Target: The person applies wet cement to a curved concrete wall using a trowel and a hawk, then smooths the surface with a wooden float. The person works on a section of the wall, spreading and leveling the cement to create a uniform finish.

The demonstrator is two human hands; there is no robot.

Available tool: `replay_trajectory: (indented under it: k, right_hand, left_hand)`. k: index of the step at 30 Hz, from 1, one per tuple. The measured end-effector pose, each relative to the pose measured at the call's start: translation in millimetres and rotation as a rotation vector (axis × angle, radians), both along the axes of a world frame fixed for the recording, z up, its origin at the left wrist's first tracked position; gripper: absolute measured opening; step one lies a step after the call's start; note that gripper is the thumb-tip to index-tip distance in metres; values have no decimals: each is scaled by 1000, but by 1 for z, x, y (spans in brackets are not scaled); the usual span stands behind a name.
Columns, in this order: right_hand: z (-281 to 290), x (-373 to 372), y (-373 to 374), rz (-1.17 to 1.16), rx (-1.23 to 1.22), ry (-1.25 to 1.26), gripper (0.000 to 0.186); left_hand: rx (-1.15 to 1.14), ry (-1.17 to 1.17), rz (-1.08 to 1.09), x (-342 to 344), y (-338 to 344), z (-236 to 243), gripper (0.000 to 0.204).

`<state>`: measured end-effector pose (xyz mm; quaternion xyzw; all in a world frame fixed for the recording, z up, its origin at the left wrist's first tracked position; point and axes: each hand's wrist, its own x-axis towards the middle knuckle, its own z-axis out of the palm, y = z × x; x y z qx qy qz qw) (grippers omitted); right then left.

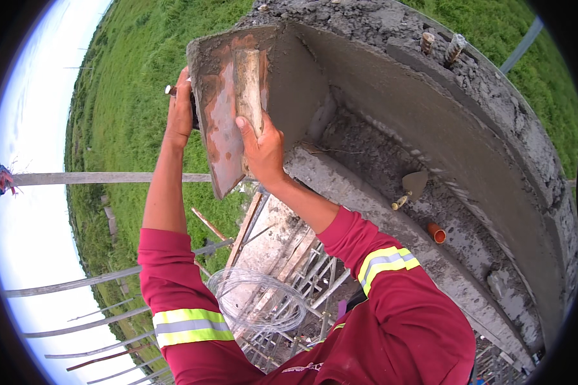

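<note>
My right hand (263,149) is wrapped around the lower part of a wooden handle (246,70) on a plastering float (217,115). The float's back is reddish brown and smeared with grey mortar. It stands steeply against the end of a curved, freshly plastered wall (404,90). At the float's left edge my left hand (181,109) is closed, its fingers partly hidden. A pale round knob (171,90) sticks out beside it, and something dark shows between the hand and the float; what it grips cannot be made out.
Inside the curve lie a pointed trowel (413,186) and a short orange pipe (436,233). Rusty rebar stubs (455,49) rise from the rough wall top. Below are coiled wire (258,298) and scaffolding (324,273). Wooden rails (109,179) run left before green grass.
</note>
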<state>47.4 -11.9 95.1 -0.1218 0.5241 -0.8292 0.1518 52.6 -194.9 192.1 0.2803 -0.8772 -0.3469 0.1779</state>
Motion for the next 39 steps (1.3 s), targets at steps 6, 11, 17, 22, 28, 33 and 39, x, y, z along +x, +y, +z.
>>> replay_trajectory:
  k: [6,11,17,22,28,33,39]
  right_hand:
    - [-21,32,41,130,47,346,68]
    - [-90,44,54,80,-11,-488,47]
    - [-166,-9,15,-133,-41,-967,36]
    - [-148,-21,-14,-94,-105,-883,37]
    - [-85,-7,-8,-7,-114,-705,39]
    - [-28,-1,-13,11,-182,-566,39]
    - [19,3,-15,-5,-184,-446,40]
  left_hand:
    - [185,1,-71,-6,10,7,65]
    - [-109,-70,-143,-7,17,14,66]
    - [-70,-68,-118,-6,14,11,66]
    - [-61,-43,-124,-6,12,10,65]
    - [-39,-18,-128,-4,10,7,63]
    - [8,2,-115,-7,16,11,64]
    - [14,23,-182,-1,-5,-2,67]
